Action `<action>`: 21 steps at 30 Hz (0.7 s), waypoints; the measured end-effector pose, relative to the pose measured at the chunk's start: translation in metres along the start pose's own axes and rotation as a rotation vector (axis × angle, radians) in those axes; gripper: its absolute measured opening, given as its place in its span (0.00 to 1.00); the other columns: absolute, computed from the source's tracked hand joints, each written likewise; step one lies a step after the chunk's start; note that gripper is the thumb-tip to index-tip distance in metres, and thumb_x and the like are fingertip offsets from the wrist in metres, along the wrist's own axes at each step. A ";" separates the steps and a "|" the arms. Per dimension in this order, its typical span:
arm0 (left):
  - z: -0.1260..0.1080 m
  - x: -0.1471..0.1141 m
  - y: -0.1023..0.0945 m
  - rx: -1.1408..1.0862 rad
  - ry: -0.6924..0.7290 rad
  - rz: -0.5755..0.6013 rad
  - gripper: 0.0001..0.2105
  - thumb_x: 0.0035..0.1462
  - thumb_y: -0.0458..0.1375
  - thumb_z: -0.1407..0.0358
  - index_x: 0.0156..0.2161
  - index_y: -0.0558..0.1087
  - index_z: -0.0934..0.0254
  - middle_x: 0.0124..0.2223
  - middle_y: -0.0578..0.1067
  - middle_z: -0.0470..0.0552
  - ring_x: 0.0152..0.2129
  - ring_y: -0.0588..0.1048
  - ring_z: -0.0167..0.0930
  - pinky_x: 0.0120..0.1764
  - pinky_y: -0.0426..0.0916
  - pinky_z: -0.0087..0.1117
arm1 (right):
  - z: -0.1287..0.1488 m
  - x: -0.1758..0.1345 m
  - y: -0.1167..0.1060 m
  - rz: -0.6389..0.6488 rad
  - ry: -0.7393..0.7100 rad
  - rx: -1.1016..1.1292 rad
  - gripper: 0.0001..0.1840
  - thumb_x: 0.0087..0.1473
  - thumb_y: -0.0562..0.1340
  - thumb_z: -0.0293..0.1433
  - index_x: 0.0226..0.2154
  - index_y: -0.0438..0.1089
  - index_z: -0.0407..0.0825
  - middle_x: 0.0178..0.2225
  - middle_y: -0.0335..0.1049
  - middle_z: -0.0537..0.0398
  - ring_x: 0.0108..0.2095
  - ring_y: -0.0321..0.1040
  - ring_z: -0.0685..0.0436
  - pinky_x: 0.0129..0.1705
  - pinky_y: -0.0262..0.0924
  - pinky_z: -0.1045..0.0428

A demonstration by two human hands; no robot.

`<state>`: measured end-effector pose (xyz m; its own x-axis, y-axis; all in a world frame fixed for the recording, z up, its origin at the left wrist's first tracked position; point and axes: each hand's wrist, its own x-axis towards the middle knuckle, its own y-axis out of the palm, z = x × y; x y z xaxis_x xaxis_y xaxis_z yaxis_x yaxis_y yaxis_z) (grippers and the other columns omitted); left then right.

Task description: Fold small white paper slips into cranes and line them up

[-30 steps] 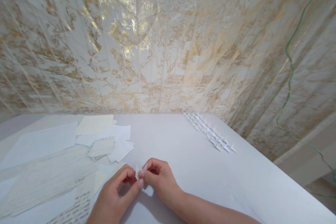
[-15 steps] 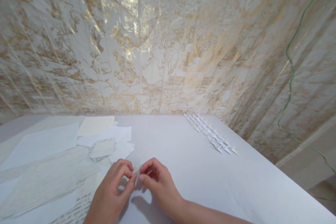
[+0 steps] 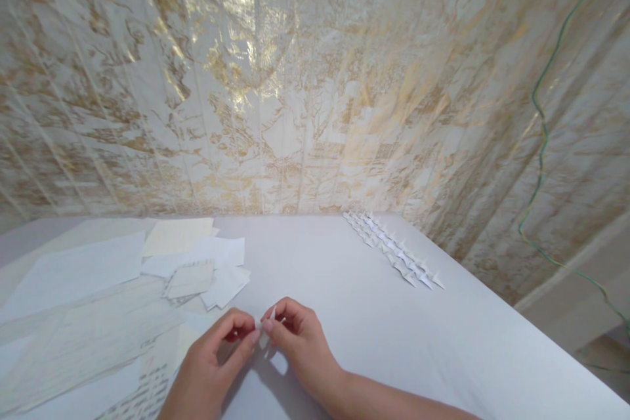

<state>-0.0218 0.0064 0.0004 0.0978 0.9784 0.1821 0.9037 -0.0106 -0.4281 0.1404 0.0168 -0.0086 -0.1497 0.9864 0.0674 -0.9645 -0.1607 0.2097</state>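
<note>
A small white piece of origami paper (image 3: 264, 338) with thin pointed tips is held between my two hands above the table. My left hand (image 3: 216, 354) pinches its left side between thumb and forefinger. From the right, my right hand (image 3: 302, 344) grips it with thumb and bent fingers, and one tip sticks up past them. The fingers hide much of its shape. Farther off to the right, folded white origami cranes (image 3: 394, 251) stand in close rows on the white table (image 3: 305, 262).
Loose paper sheets (image 3: 83, 269), some with printing or writing, overlap across the table's left side. Smaller cut paper pieces (image 3: 189, 279) lie near my left hand. A gold-patterned curtain (image 3: 275, 79) hangs behind the table. A green wire (image 3: 541, 144) runs down at the right.
My left fingers have moved slightly lower on the origami paper. My right hand has turned a little, and a pointed tip now shows above its thumb.
</note>
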 end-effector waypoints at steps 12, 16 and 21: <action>-0.001 0.000 0.001 -0.027 0.008 -0.041 0.13 0.54 0.60 0.49 0.29 0.74 0.55 0.29 0.76 0.43 0.30 0.75 0.34 0.38 0.67 0.30 | 0.008 -0.001 -0.001 -0.048 -0.109 -0.142 0.13 0.48 0.71 0.40 0.24 0.75 0.48 0.25 0.67 0.58 0.26 0.57 0.49 0.32 0.51 0.51; -0.009 -0.002 0.000 -0.038 -0.019 -0.031 0.14 0.54 0.60 0.48 0.28 0.75 0.55 0.29 0.76 0.43 0.31 0.75 0.34 0.38 0.67 0.31 | 0.010 -0.001 -0.002 -0.046 -0.135 -0.190 0.12 0.49 0.72 0.40 0.24 0.77 0.48 0.26 0.69 0.57 0.28 0.60 0.48 0.32 0.53 0.52; -0.012 -0.006 0.000 -0.095 -0.059 -0.076 0.12 0.53 0.61 0.50 0.29 0.75 0.54 0.29 0.76 0.42 0.32 0.74 0.35 0.40 0.66 0.31 | 0.011 0.000 -0.004 -0.033 -0.192 -0.242 0.14 0.51 0.71 0.43 0.26 0.79 0.49 0.27 0.70 0.56 0.27 0.60 0.49 0.30 0.54 0.53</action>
<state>-0.0174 -0.0022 0.0103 0.0053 0.9876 0.1570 0.9431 0.0473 -0.3291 0.1464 0.0167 0.0015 -0.0956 0.9630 0.2519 -0.9954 -0.0931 -0.0217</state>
